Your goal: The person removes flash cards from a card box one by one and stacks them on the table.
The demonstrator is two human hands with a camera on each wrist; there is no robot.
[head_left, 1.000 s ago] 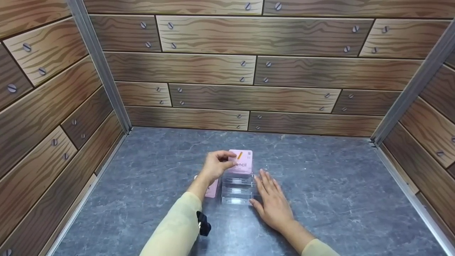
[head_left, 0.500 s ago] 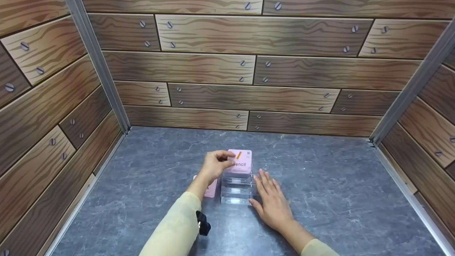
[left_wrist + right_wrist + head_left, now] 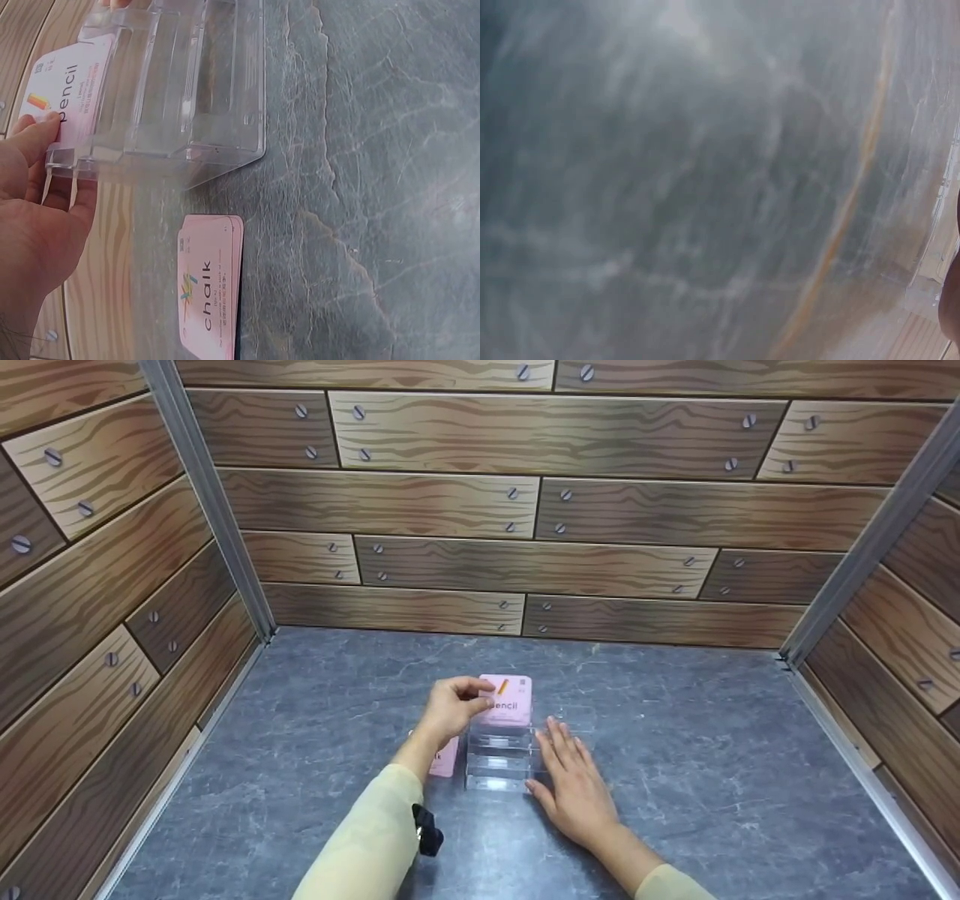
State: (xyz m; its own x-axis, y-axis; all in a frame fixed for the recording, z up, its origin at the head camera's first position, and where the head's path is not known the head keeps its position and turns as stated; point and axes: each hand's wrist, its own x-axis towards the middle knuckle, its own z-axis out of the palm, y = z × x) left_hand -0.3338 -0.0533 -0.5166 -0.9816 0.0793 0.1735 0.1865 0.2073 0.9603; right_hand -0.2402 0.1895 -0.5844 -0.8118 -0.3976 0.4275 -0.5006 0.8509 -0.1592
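In the head view, the clear tiered rack (image 3: 499, 763) stands on the counter (image 3: 712, 750), well in from its left and right edges and short of its back edge. The pink pencil card (image 3: 515, 695) is at the rack's rear tier, the end nearest the counter's back edge, its face toward the person. The left hand (image 3: 448, 710) pinches the card by its left side, while the right hand (image 3: 577, 793) lies with fingers extended along the rack's right side; whether it presses cannot be told. The step looks like seating the card: best done with a light pinch, the card square to the slot and eased straight down, the right hand steadying the rack against a slide toward the counter's right edge. In the left wrist view, the thumb (image 3: 41, 139) lies on the card's face, with fingers behind the clear plastic; letting go evenly should avoid dragging the card askew. The chalk cards (image 3: 210, 289) lie stacked beside the rack's left side, so the forearm should pass over them without brushing. The right wrist view is mostly blurred counter surface and settles nothing about that hand's contact.
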